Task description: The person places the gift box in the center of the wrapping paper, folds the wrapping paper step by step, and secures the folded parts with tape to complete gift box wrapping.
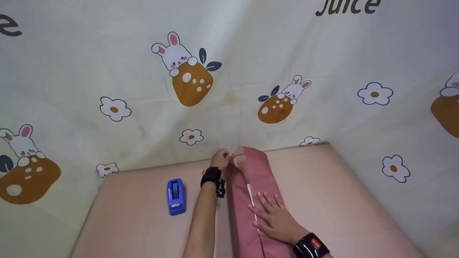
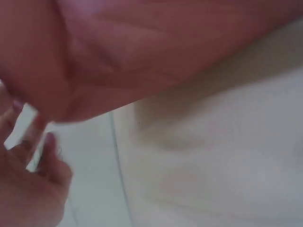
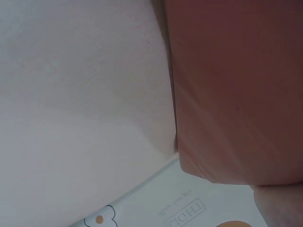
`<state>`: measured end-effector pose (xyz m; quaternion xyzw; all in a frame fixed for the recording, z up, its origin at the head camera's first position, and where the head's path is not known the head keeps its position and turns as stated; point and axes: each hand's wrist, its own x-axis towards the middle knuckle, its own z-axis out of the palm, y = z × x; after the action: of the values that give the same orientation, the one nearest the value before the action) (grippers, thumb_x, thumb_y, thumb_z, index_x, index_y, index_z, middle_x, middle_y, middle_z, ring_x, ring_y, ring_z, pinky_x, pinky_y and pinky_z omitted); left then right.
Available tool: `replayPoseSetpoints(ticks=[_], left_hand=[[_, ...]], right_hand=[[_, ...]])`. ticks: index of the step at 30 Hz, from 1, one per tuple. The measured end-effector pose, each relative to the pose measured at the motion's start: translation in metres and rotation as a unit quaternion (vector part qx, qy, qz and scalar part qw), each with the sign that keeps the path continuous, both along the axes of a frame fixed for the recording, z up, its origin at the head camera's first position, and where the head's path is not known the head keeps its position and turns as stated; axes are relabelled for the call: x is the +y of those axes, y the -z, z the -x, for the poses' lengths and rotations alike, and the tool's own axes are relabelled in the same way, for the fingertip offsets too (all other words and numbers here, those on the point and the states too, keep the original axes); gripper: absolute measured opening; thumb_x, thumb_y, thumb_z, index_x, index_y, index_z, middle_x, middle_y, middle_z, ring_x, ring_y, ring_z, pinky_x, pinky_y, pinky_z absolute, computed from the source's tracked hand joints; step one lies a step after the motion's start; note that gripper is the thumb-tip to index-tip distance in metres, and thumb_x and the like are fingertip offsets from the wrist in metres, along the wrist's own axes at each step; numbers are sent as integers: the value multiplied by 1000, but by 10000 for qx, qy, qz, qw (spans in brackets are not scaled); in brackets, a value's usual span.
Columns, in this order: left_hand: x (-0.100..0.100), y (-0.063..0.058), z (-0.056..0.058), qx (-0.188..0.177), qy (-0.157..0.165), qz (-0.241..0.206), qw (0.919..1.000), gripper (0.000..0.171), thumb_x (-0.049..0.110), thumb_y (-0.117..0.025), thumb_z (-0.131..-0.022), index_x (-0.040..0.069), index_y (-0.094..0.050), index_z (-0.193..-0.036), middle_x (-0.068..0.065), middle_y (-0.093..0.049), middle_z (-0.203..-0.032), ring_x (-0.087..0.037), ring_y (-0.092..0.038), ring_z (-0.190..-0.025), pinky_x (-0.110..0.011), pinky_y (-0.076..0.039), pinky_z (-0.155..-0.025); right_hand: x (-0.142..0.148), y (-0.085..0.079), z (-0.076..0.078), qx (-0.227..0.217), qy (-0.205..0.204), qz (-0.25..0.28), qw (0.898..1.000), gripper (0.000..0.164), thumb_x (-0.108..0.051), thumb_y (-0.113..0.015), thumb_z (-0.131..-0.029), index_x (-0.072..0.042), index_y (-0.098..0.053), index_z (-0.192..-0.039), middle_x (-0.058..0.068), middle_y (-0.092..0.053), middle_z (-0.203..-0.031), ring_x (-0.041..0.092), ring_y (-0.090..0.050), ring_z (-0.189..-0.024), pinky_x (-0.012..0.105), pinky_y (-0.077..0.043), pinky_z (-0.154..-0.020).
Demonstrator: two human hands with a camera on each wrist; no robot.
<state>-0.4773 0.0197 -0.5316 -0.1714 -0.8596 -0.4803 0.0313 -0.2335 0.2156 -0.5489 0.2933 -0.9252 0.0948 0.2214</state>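
Note:
Pink wrapping paper lies folded into a long shape on the table, its far end standing open. A thin white strip shows along the seam between its two flaps. At the far left corner, my left hand pinches the paper's edge with curled fingers. The left wrist view has those fingers close against the paper's corner. My right hand presses flat on the right flap, fingers spread across the seam. In the right wrist view, the paper's side fills the right part.
A blue tape dispenser stands left of my left forearm. The table has a pale pink cover. Behind it and at both sides hangs a light curtain printed with rabbits and flowers, close to the paper's far end.

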Motion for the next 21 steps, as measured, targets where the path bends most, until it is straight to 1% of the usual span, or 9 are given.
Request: replayPoseSetpoints(ticks=[1,3,7,10,13,15,17,19,21], left_hand=[[6,-12,-11,76,-173,73,9998,18,18,-55,-93,3,-56,-83,-10,-58,-83,-22,-53,-77,-34,-44,-70],[16,-23,-24,388,-344,161,9985,15,11,-55,-92,0,-55,-83,-13,-56,-80,-22,-49,-73,-28,-39,-62],[35,-29,-33,511,-558,485,9960,13,11,-56,-92,0,-58,-86,-17,-56,-90,-24,-52,-79,-29,-42,-66],[44,-33,-35,105,-204,512,9984,19,13,-55,-93,-1,-57,-106,-23,-55,-110,-33,-55,-101,-42,-46,-85],[43,-45,-45,-690,456,293,9961,49,14,-57,-92,-4,-38,-134,-28,-44,-133,-39,-43,-124,-47,-38,-102],[37,-55,-55,-1447,703,347,9864,73,22,-61,-90,-4,-20,-144,-28,-34,-142,-39,-36,-131,-47,-33,-106],[30,-61,-65,-2120,738,758,9715,92,36,-63,-86,-3,-6,-147,-26,-25,-148,-36,-30,-135,-45,-31,-108],[24,-68,-73,-2622,794,1531,9495,103,51,-60,-83,-3,0,-147,-25,-18,-151,-35,-24,-138,-43,-27,-111],[18,-71,-80,-2820,823,2405,9251,108,65,-53,-80,-5,-3,-147,-25,-17,-151,-34,-24,-138,-42,-29,-110]], right_hand=[[0,0,0,14,10,12,10000,45,-40,-54,-91,-25,-52,-133,21,-42,-141,39,-43,-127,52,-20,-105],[-1,1,1,34,18,10,10000,45,-40,-54,-91,-25,-53,-133,21,-43,-141,39,-43,-127,55,-25,-100],[-2,2,2,92,14,-11,10000,45,-42,-55,-90,-25,-53,-132,21,-43,-140,39,-43,-127,56,-26,-99],[-1,2,2,137,17,-40,9999,46,-42,-55,-90,-25,-53,-132,21,-43,-141,38,-43,-127,55,-25,-100],[0,3,2,123,25,-51,9999,46,-42,-54,-90,-25,-52,-133,20,-42,-141,38,-42,-128,55,-25,-100],[0,2,2,70,6,-39,10000,46,-42,-54,-91,-26,-52,-133,20,-41,-142,38,-42,-128,56,-25,-100],[0,2,1,20,-14,-18,10000,45,-42,-53,-91,-25,-52,-133,21,-41,-142,39,-41,-128,57,-25,-100],[0,1,1,7,-14,0,10000,45,-42,-53,-91,-25,-52,-133,21,-41,-142,39,-42,-128,55,-24,-101],[0,1,0,7,-12,10,10000,45,-41,-53,-91,-25,-52,-133,21,-41,-142,39,-42,-128,52,-17,-108]])
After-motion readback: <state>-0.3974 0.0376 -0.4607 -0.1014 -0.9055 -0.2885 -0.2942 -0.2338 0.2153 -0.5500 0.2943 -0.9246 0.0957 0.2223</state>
